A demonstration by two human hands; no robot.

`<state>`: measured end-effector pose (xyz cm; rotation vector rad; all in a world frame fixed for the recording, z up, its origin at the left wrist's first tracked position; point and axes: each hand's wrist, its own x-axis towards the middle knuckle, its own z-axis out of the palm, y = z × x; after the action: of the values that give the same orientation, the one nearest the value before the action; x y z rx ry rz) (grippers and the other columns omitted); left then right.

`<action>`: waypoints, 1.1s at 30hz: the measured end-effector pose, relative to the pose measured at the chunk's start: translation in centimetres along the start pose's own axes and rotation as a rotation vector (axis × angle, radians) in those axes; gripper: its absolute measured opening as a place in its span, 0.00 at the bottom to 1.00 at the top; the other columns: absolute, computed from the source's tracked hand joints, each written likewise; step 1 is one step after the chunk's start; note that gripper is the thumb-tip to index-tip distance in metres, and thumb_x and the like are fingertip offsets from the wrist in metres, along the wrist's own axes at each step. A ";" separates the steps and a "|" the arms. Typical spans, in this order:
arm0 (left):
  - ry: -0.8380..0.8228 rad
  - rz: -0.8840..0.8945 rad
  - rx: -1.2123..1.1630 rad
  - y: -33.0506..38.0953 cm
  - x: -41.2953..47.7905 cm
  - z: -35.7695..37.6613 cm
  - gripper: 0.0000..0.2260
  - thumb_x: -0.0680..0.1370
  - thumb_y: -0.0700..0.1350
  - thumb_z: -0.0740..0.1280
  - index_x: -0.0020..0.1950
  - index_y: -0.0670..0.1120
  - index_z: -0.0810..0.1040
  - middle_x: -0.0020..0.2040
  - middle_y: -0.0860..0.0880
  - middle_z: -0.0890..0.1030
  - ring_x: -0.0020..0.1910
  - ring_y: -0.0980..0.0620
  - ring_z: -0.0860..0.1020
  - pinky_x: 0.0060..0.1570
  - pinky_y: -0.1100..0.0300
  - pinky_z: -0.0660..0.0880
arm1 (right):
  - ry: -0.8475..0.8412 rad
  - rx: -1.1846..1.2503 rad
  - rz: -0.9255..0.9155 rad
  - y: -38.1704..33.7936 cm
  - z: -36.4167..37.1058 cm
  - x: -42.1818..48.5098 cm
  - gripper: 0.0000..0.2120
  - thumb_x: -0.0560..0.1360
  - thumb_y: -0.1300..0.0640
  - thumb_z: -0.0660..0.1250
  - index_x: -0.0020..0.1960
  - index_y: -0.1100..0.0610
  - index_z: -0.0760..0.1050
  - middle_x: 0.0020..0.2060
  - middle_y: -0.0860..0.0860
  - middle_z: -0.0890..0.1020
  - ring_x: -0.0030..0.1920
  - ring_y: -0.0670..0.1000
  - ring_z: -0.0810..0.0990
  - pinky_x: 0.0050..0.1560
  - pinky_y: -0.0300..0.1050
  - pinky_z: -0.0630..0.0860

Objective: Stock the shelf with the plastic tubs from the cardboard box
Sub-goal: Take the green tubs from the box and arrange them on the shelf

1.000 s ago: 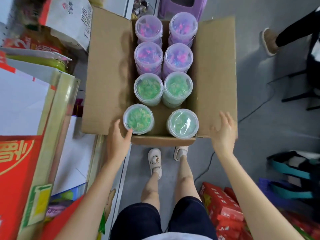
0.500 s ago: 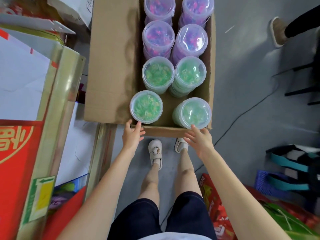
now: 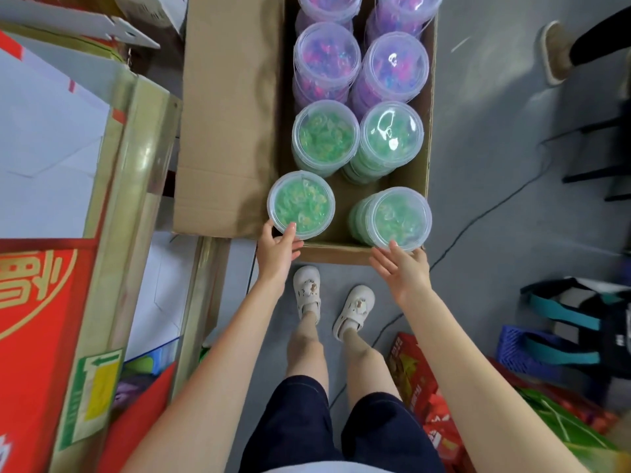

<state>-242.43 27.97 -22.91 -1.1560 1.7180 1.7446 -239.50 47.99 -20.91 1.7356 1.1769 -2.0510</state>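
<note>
An open cardboard box (image 3: 235, 131) lies on the floor ahead of me, filled with clear round plastic tubs. The near tubs hold green pieces, the far ones (image 3: 327, 61) purple and pink. My left hand (image 3: 277, 249) touches the near rim of the front-left green tub (image 3: 301, 205), thumb and fingers spread around its edge. My right hand (image 3: 403, 269) is open with fingertips against the near rim of the front-right green tub (image 3: 401, 218), which leans to the right. Neither tub is lifted.
The shelf edge (image 3: 136, 186) with red boxes (image 3: 30, 329) runs along my left. Red packets (image 3: 420, 387) and a blue crate (image 3: 526, 349) with a bag lie at the right. Another person's foot (image 3: 555, 52) stands at top right. A cable crosses the grey floor.
My right hand left the box's right flap, which folded in, and came to the front-right tub. My left hand moved up to the front-left tub's rim. The view shifted closer.
</note>
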 end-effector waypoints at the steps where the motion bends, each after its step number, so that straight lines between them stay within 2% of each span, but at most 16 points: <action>1: 0.006 0.002 0.004 0.0 0.0 0.2 0.20 0.78 0.46 0.64 0.69 0.45 0.65 0.45 0.49 0.81 0.43 0.51 0.82 0.46 0.57 0.79 | -0.001 -0.009 0.001 -0.1 -0.1 0.0 0.30 0.76 0.63 0.65 0.73 0.55 0.55 0.52 0.62 0.79 0.49 0.57 0.83 0.53 0.54 0.79; 6: 0.032 0.005 -0.032 0.1 -0.3 0.6 0.18 0.78 0.44 0.64 0.68 0.45 0.67 0.46 0.47 0.81 0.40 0.51 0.82 0.41 0.61 0.79 | 0.010 -0.105 -0.021 -0.5 -0.1 -0.6 0.23 0.77 0.62 0.63 0.70 0.56 0.60 0.51 0.61 0.80 0.48 0.56 0.83 0.55 0.55 0.78; 10: 0.046 0.032 -0.003 0.2 -1.9 0.3 0.16 0.79 0.43 0.63 0.67 0.45 0.69 0.49 0.45 0.81 0.39 0.52 0.82 0.39 0.63 0.79 | -0.029 -0.075 -0.027 -1.4 -0.1 -1.7 0.21 0.79 0.64 0.59 0.70 0.57 0.60 0.45 0.61 0.80 0.47 0.58 0.83 0.54 0.54 0.79; 13: 0.045 0.063 0.007 -0.2 -3.7 -0.1 0.18 0.78 0.43 0.64 0.68 0.45 0.69 0.50 0.45 0.82 0.38 0.52 0.82 0.35 0.66 0.78 | -0.131 -0.121 -0.056 -2.3 -0.5 -3.6 0.20 0.79 0.64 0.58 0.70 0.55 0.62 0.46 0.62 0.80 0.48 0.59 0.83 0.49 0.51 0.80; 15: 0.055 0.101 0.003 -0.2 -5.3 -0.5 0.18 0.78 0.43 0.64 0.68 0.44 0.69 0.46 0.47 0.82 0.37 0.52 0.82 0.34 0.66 0.78 | -0.201 -0.199 -0.106 -2.8 -1.1 -5.2 0.18 0.79 0.63 0.58 0.68 0.54 0.64 0.46 0.63 0.80 0.48 0.61 0.83 0.48 0.50 0.80; 20: 0.105 0.225 -0.050 -0.2 -11.9 -1.5 0.13 0.78 0.42 0.64 0.63 0.43 0.74 0.40 0.46 0.83 0.33 0.51 0.82 0.33 0.65 0.77 | -0.382 -0.360 -0.209 -4.1 -3.6 -8.9 0.14 0.78 0.62 0.59 0.63 0.52 0.69 0.38 0.59 0.81 0.42 0.59 0.84 0.48 0.52 0.80; 23: 0.166 0.275 -0.120 -1.0 -16.9 -2.3 0.12 0.77 0.41 0.65 0.60 0.41 0.75 0.38 0.43 0.83 0.32 0.51 0.81 0.31 0.65 0.76 | -0.528 -0.444 -0.254 -5.4 -5.9 -11.2 0.15 0.78 0.62 0.61 0.64 0.53 0.70 0.36 0.59 0.80 0.42 0.61 0.84 0.48 0.51 0.80; 27: 0.271 0.309 -0.248 -3.0 -25.0 -3.0 0.15 0.76 0.41 0.65 0.62 0.38 0.74 0.36 0.40 0.83 0.30 0.50 0.81 0.31 0.64 0.77 | -0.691 -0.575 -0.336 -7.6 -9.0 -15.2 0.21 0.76 0.61 0.64 0.68 0.54 0.67 0.32 0.58 0.78 0.42 0.62 0.83 0.45 0.49 0.80; 28: 0.289 0.317 -0.272 -3.4 -26.1 -3.1 0.15 0.76 0.41 0.66 0.61 0.37 0.75 0.36 0.40 0.82 0.30 0.50 0.81 0.31 0.63 0.78 | -0.714 -0.587 -0.347 -8.1 -9.4 -15.8 0.22 0.76 0.61 0.64 0.68 0.54 0.67 0.33 0.59 0.78 0.42 0.62 0.83 0.45 0.50 0.80; 30: 0.394 0.417 -0.384 -5.0 -33.1 -3.3 0.11 0.76 0.40 0.66 0.56 0.35 0.77 0.35 0.39 0.82 0.28 0.49 0.80 0.32 0.62 0.79 | -0.888 -0.637 -0.420 -8.9 -11.6 -20.4 0.20 0.75 0.61 0.64 0.66 0.57 0.69 0.39 0.62 0.77 0.40 0.61 0.83 0.45 0.49 0.80; 31: 0.390 0.427 -0.387 -4.6 -33.6 -3.2 0.10 0.76 0.40 0.66 0.54 0.35 0.77 0.35 0.38 0.81 0.27 0.49 0.80 0.31 0.61 0.79 | -0.913 -0.627 -0.421 -9.4 -11.4 -20.5 0.19 0.75 0.61 0.64 0.65 0.59 0.69 0.41 0.62 0.77 0.39 0.60 0.82 0.44 0.48 0.80; 33: 0.445 0.456 -0.441 -4.4 -37.1 -3.5 0.10 0.75 0.39 0.67 0.54 0.35 0.77 0.33 0.38 0.81 0.26 0.50 0.79 0.29 0.63 0.77 | -0.994 -0.641 -0.444 -9.9 -11.7 -23.4 0.20 0.75 0.61 0.64 0.67 0.59 0.67 0.35 0.61 0.77 0.36 0.57 0.82 0.43 0.48 0.81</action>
<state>-217.31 34.30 4.21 -1.5174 2.0340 2.3703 -230.34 54.86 4.59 0.1002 1.6027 -1.9540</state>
